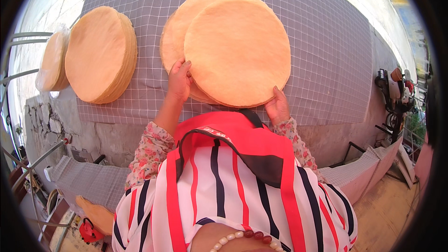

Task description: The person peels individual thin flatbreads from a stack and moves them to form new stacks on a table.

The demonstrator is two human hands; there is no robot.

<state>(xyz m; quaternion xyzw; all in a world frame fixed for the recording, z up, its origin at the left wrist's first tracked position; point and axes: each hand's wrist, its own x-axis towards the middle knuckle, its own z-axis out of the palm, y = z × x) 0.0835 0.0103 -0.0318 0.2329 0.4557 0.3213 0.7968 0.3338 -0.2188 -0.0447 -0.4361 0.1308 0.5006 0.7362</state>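
Before me lies a pile of large, thin, round tan sheets, which look like flatbread. The top round sheet (pixel 238 52) sits to the right of the lower round sheets (pixel 203 10), so their upper and left edges show. My left hand (pixel 180 80) pinches its left edge, thumb on top and the other fingers partly hidden. At its lower right edge, my right hand (pixel 278 107) grips the rim with the thumb uppermost. Whether one sheet or several are in my grasp cannot be told. A checked grey cloth (pixel 325 63) spreads under the pile.
To the left stands a tall stack of similar round sheets (pixel 98 54). Beyond it is a smaller stack in clear plastic (pixel 52 61). A red apron (pixel 231 126) bulges between me and the cloth's near edge. A scooter (pixel 395 91) is at far right, metal bars (pixel 29 38) at far left.
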